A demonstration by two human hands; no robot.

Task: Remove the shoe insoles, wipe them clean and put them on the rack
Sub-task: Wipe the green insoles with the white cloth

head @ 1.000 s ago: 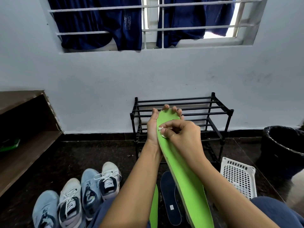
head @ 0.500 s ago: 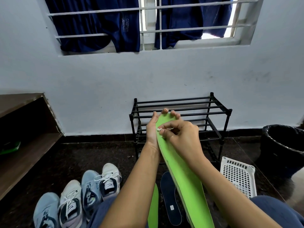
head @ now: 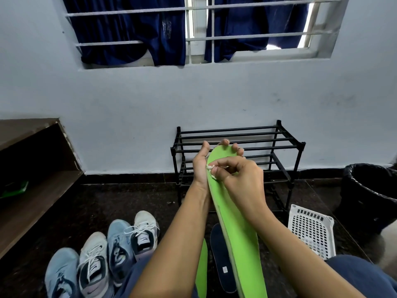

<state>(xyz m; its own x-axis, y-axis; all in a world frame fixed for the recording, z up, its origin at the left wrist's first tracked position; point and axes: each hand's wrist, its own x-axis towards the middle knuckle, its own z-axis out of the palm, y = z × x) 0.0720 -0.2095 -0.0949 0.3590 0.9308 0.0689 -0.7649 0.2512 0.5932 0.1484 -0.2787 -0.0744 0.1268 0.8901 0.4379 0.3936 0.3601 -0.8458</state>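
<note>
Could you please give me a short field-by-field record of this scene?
left hand: grips the toe end of the green insole
right hand: pinches a white wipe against that insole
rack: black, behind the hands
floor: dark insole and second green insole side by side; four shoes further left
other: white basket, black bin at right

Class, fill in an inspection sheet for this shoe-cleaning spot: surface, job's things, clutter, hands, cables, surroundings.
Surface: dark floor.
Job's things: green insole held up; second green insole and dark insole on the floor; four shoes; black rack by the wall.
Clutter: white basket, black bin.
Hands: left hand grips the green insole's toe; right hand pinches a white wipe against it.
Cables: nothing seen.
Surroundings: wooden shelf, barred window, blue cloth.
</note>
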